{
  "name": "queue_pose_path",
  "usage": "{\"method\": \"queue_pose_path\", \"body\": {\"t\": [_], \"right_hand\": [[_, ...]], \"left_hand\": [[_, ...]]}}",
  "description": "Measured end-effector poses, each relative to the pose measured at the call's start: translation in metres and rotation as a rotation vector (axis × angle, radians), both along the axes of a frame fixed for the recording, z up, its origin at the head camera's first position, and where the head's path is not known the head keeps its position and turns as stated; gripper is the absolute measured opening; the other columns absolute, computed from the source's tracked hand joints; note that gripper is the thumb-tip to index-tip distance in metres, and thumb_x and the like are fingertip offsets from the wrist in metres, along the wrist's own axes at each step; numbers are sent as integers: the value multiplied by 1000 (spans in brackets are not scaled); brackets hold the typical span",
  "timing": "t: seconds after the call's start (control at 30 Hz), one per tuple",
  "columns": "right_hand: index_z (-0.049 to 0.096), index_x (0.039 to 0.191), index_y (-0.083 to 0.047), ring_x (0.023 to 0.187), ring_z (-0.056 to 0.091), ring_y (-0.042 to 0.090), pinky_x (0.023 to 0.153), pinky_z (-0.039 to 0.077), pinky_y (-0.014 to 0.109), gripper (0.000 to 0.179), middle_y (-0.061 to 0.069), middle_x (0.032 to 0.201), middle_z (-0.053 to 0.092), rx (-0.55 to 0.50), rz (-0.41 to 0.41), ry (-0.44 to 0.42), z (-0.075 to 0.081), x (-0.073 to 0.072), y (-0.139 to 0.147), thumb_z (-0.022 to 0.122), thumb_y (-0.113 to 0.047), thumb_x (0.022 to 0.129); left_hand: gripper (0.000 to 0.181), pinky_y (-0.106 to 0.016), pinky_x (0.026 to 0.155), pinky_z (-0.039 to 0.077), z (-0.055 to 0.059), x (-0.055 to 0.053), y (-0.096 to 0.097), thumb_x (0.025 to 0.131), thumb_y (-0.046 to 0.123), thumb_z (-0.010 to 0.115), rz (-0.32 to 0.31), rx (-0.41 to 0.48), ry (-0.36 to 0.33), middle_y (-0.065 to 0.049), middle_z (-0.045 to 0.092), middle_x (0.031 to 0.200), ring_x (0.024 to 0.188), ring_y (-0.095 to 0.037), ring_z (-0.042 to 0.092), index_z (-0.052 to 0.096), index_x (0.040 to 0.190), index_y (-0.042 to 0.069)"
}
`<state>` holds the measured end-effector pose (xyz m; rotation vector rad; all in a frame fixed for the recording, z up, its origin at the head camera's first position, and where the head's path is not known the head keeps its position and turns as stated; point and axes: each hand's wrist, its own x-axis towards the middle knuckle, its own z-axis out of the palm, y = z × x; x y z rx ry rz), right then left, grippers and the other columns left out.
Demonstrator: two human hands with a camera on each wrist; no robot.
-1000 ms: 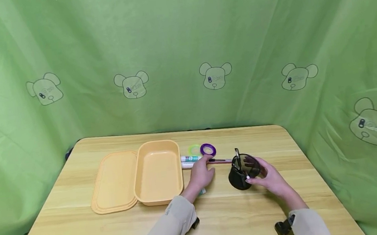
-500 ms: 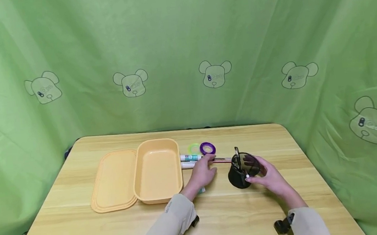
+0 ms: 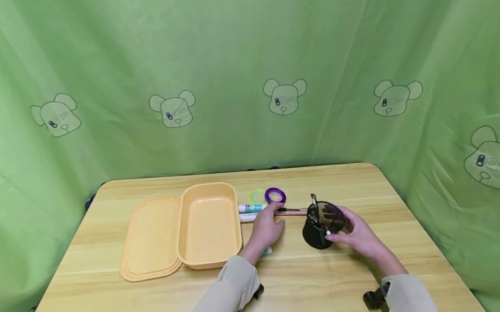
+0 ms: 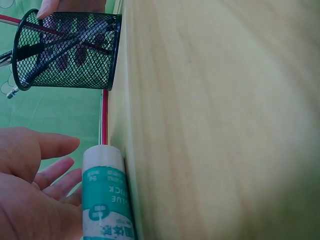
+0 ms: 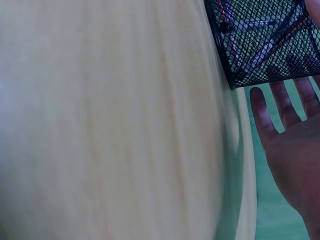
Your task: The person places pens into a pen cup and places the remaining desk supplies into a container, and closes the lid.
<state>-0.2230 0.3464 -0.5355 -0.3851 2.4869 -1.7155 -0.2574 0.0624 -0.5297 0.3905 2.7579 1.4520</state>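
Our right hand (image 3: pixel 356 233) grips the black cylindrical mesh cup (image 3: pixel 315 237); slim red-and-black pens (image 3: pixel 294 214) point to three o'clock, nearer our relaxed left hand (image 3: pixel 266 229).

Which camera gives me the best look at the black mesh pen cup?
The left wrist view: the mesh pen cup shows nearly whole from the side, pens visible inside. The head view shows it small, held by the right hand; the right wrist view cuts it off at the frame edges.

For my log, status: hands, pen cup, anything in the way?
Right hand grips pen cup. Left hand outstretched, nothing visibly held. Glue stick beside left hand, possibly obstructing.
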Motion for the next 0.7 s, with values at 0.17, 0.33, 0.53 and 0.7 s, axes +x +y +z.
{"method": "queue_pose_path", "body": {"t": [0.17, 0.33, 0.53, 0.7], "right_hand": [[40, 156, -3, 123, 54, -7, 106, 35, 4, 88, 27, 151, 51, 2, 0, -1, 1, 0, 0, 86, -7, 82], [40, 156, -3, 123, 54, -7, 106, 36, 4, 88, 28, 150, 51, -9, 0, 1, -1, -1, 0, 87, -6, 81], [40, 156, -3, 123, 54, -8, 106, 35, 4, 88, 28, 150, 51, -8, 1, 3, -1, -1, 0, 87, -6, 81], [41, 155, -3, 123, 55, -7, 107, 36, 5, 88, 28, 150, 51, -14, 0, 6, -2, -1, 0, 87, -5, 81]], "left_hand": [[50, -43, 111, 51, 0, -1, 0, 92, 0, 70, -23, 23, -2, -13, 68, 135, 124, -31, 65, 60, 141, 4], [49, -41, 107, 54, -1, -1, 0, 91, -4, 70, -43, 61, -11, -16, 69, 133, 119, -30, 69, 61, 139, 3], [47, -35, 97, 58, -2, -2, 0, 90, -5, 71, -43, 43, -10, -14, 70, 132, 116, -29, 69, 63, 136, 4], [42, -35, 95, 59, -3, -5, 1, 87, -9, 69, -26, -12, 32, -12, 73, 124, 113, -28, 70, 69, 127, 5]]}}
